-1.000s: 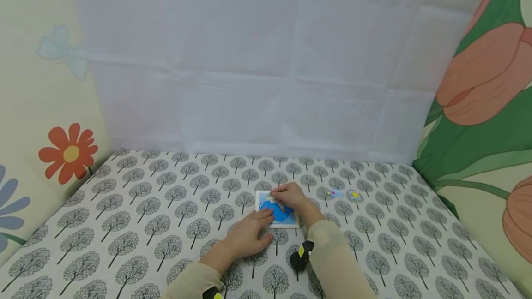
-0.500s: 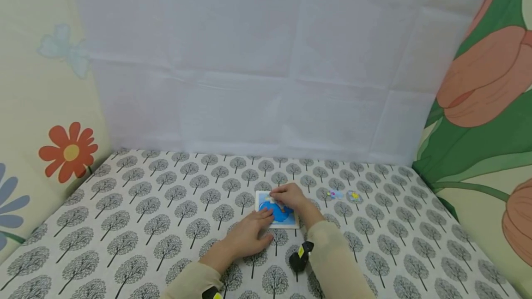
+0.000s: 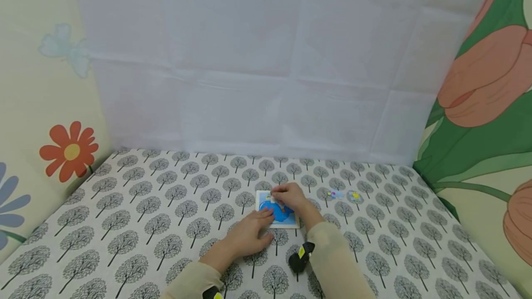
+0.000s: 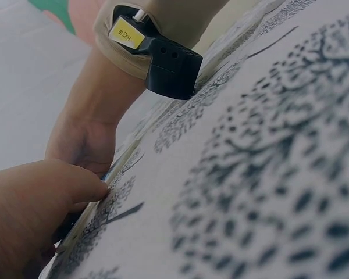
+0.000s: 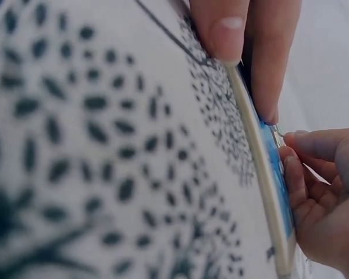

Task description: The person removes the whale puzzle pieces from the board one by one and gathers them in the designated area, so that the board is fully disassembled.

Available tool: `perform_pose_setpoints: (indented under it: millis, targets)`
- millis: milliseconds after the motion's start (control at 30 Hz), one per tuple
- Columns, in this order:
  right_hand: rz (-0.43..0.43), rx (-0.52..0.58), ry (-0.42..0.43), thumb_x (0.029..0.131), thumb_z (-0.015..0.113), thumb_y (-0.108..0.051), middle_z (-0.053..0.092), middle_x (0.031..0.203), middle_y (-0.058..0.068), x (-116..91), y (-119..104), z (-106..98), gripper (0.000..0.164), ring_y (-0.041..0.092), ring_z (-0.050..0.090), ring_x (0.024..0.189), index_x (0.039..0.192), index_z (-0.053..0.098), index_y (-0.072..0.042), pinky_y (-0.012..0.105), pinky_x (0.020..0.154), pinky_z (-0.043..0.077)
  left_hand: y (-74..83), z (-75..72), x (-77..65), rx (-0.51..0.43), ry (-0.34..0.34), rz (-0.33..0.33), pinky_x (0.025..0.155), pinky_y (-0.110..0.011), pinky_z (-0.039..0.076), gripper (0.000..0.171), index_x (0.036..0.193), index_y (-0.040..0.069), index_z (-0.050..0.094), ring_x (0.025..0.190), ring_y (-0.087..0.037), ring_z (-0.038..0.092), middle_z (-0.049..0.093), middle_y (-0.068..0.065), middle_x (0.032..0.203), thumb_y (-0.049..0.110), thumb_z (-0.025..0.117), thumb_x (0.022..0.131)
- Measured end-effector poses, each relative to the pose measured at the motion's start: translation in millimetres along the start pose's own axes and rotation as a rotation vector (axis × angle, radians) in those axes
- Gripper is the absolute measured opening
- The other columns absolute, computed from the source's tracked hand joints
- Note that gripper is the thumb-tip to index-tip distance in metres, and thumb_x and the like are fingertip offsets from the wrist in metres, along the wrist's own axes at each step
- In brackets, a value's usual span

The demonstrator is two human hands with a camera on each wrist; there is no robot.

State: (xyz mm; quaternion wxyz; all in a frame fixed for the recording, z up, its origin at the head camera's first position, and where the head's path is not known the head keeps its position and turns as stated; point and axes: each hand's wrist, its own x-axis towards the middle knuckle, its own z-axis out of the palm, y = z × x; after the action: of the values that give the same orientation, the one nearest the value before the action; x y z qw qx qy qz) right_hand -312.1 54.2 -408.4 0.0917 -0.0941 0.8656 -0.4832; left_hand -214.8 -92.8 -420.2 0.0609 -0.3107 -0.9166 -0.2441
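A small flat board (image 3: 287, 226) with a light rim and a blue picture, like a child's puzzle, lies on the tree-patterned cloth. My left hand (image 3: 248, 235) rests its extended fingers on the board's near left part, with the thumb spread by the near edge. Over the upper part of the board, my right hand (image 3: 292, 196) pinches a small pale piece (image 5: 277, 138) between thumb and index finger, at the board's surface. The fingers hide most of that piece. In the left wrist view, the board shows only as a thin edge.
Two small loose pieces lie right of the board: a light blue one (image 3: 335, 194) and one with a yellow mark (image 3: 354, 195). Black wrist cameras (image 3: 300, 260) sit at the sleeves. A white cloth backdrop (image 3: 249, 82) hangs behind, with flowered panels on both sides.
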Motion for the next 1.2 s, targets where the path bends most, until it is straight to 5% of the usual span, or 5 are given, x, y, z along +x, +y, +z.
perform_pose_setpoints:
  millis: [333,767,1200]
  targets:
    - [-0.048,0.047,0.048,0.082,0.059,-0.010,0.060,0.078,0.004,0,0,3,0.014,0.010,0.049,0.059,0.090,0.065,-0.001,0.023,0.053,0.044,-1.0,0.0,0.5,-0.021,0.001,0.000,0.098,-0.040,0.025,0.046,0.118,-0.004,0.050,0.120,-0.026,0.033,0.040,-0.013,0.128,0.023,0.055,0.081]
    - [0.025,0.081,0.067,0.077,0.064,-0.013,0.062,0.079,0.001,4,0,8,0.014,0.011,0.054,0.064,0.090,0.067,-0.008,0.023,0.057,0.046,-0.8,0.7,0.2,-0.006,0.004,-0.003,0.098,-0.040,0.025,0.047,0.118,-0.003,0.050,0.120,-0.027,0.033,0.041,-0.013,0.128,0.024,0.055,0.080]
    - [0.034,0.159,0.098,0.075,0.064,-0.008,0.064,0.075,0.004,5,0,10,0.013,0.013,0.058,0.066,0.087,0.066,-0.003,0.026,0.059,0.048,-0.1,-0.7,-0.2,-0.003,0.000,0.000,0.098,-0.041,0.024,0.047,0.119,-0.003,0.050,0.120,-0.027,0.032,0.040,-0.014,0.129,0.025,0.054,0.081]
